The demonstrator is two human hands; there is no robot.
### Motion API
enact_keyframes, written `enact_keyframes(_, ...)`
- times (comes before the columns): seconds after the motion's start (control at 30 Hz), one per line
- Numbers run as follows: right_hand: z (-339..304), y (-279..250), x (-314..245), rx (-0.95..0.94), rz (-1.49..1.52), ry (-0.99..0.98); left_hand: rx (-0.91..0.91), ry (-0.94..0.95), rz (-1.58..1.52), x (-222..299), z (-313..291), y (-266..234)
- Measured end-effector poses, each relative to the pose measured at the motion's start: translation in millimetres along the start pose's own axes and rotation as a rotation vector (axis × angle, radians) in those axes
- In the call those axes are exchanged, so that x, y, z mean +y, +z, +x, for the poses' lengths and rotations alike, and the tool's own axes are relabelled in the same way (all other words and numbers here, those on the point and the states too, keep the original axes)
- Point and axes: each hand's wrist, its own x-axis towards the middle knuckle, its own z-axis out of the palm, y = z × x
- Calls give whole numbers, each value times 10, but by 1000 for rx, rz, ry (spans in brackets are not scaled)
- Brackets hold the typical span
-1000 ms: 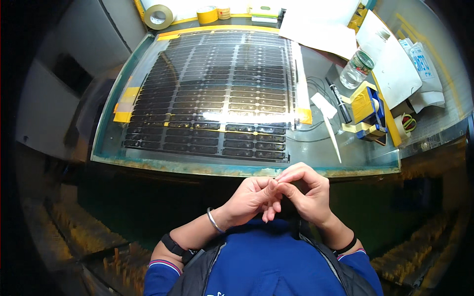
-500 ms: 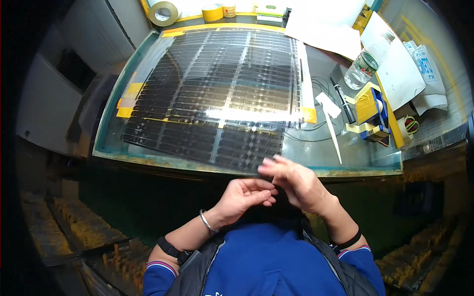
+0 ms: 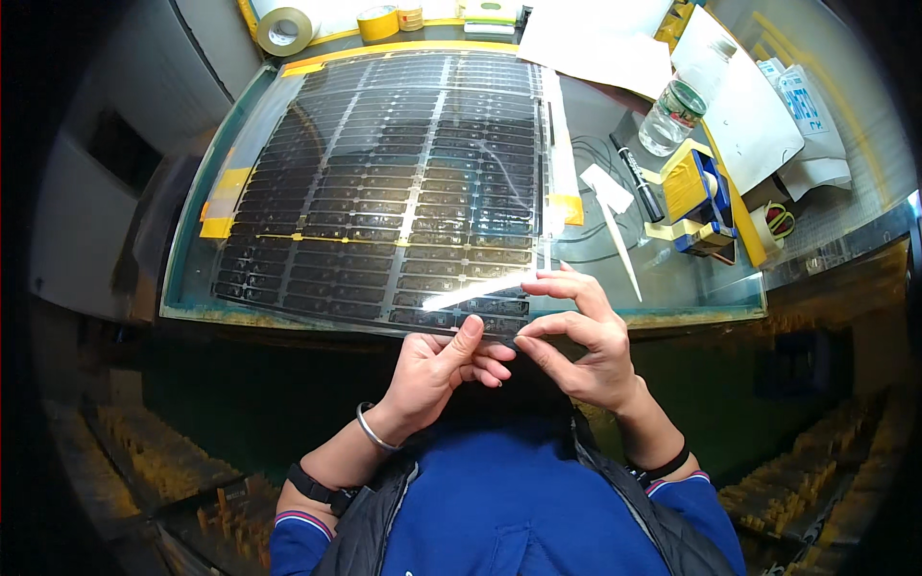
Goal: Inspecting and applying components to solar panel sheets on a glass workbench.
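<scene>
The dark gridded panel (image 3: pixel 384 192) lies flat on the glass worktop (image 3: pixel 672 278), just beyond both hands at its near edge. The left hand (image 3: pixel 437 370) is loosely curled, thumb up, grasping nothing visible. The right hand (image 3: pixel 586 350) pinches thumb and forefinger together; whether its fingers (image 3: pixel 567 285) grasp anything I cannot tell.

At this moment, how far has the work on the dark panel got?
Done: the dark panel lies on the glass table, yellow tape tabs at its edges. In hand: left hand and right hand meet at its near edge, apparently pinching something too small to identify. Remaining: cannot tell.
</scene>
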Motion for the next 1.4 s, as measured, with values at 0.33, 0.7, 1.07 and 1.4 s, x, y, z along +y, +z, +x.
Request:
enact_keyframes(0.33,20,-79,-51,-101,-181,-143,-33,36,-39,-20,13,36)
enact_keyframes(0.7,64,-57,33,2,-342,-341,-65,47,-54,31,41,54)
enact_keyframes(1.07,125,-146,153,164,-139,-157,-25,130,6,268,232,184)
enact_keyframes(1.4,56,-1598,273,608,-500,309,95,191,64,263,424,128)
